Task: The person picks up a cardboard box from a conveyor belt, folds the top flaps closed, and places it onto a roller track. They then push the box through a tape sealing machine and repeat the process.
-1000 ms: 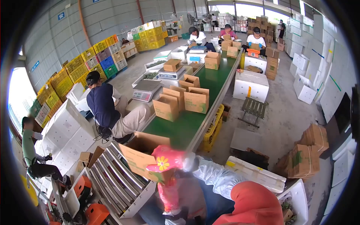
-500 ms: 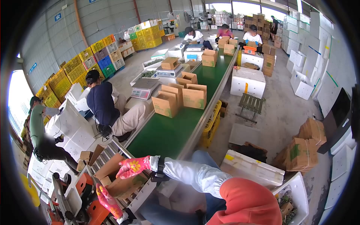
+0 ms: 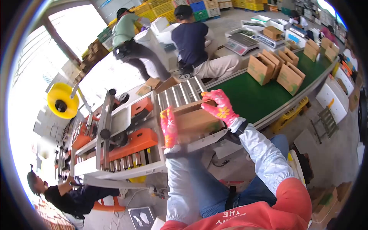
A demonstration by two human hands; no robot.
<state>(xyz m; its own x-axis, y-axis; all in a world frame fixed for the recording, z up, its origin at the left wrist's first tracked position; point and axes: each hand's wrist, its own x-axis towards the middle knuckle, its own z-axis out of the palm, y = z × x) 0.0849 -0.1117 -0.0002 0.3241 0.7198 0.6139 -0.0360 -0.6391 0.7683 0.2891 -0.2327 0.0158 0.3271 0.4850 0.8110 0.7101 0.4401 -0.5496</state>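
Note:
A brown cardboard box (image 3: 195,122) sits on the roller conveyor (image 3: 180,92) in front of me, slightly blurred. At its left end is my left hand (image 3: 169,128), in a pink floral glove, with fingers extended along the side. My right hand (image 3: 221,108), gloved alike, has its fingers bent over the box's far right edge, thumb lower down. Between them the two hands hold the box. Left of the rollers stands a carton-sealing machine with orange parts (image 3: 135,143) and a yellow tape roll (image 3: 62,101).
A green conveyor belt (image 3: 245,92) carrying several open cartons (image 3: 290,78) extends right. Across it sits a person in dark blue (image 3: 190,42); another in green (image 3: 124,30) stands behind. A person in black (image 3: 67,191) is beyond the machine at left. Scales (image 3: 240,43) stand by the belt.
My view has swung left and down toward the machine. Both hands now flank the box; half a second ago the right hand was over it and the left hand lay at its near left side.

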